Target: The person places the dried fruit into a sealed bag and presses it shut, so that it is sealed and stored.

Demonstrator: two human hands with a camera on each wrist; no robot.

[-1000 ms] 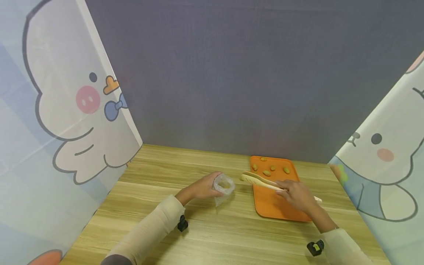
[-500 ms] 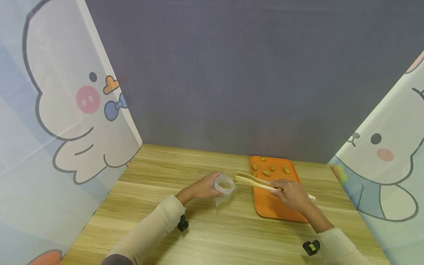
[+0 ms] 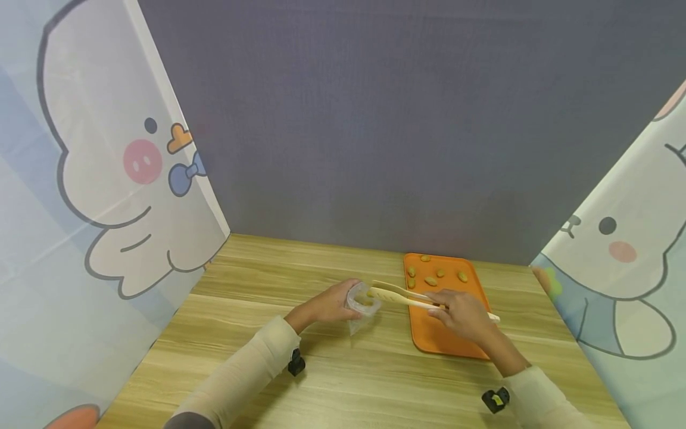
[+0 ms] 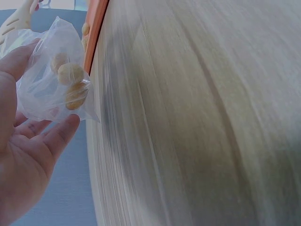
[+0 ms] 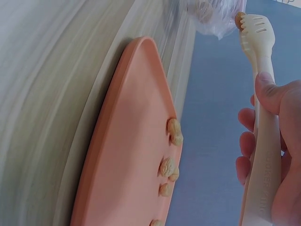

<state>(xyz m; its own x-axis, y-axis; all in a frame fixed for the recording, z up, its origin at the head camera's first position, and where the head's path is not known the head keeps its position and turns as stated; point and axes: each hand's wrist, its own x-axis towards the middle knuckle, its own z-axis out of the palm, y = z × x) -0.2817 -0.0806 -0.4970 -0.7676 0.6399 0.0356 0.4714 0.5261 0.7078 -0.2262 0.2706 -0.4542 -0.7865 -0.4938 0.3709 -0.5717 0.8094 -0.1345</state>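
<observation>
My left hand holds a clear plastic bag by its side, thumb and fingers around it and the mouth standing wide. Several brown nut-like pieces show through the plastic. In my right hand is a pair of cream-coloured tongs, squeezed together. Their tips pinch another small brown nut-like piece right at the bag's mouth. Below and to the right of the tongs lies an orange tray, with several wrinkled brown pieces spread over its far half.
The tray rests on a wood-grain table, right of the bag. A dark grey partition rises behind the table's far edge. Cartoon-printed panels stand on both sides.
My right hand has moved left with the tongs, bringing their tips and the pinched piece from over the tray's left edge to the bag's mouth. The left hand and bag hold almost still.
</observation>
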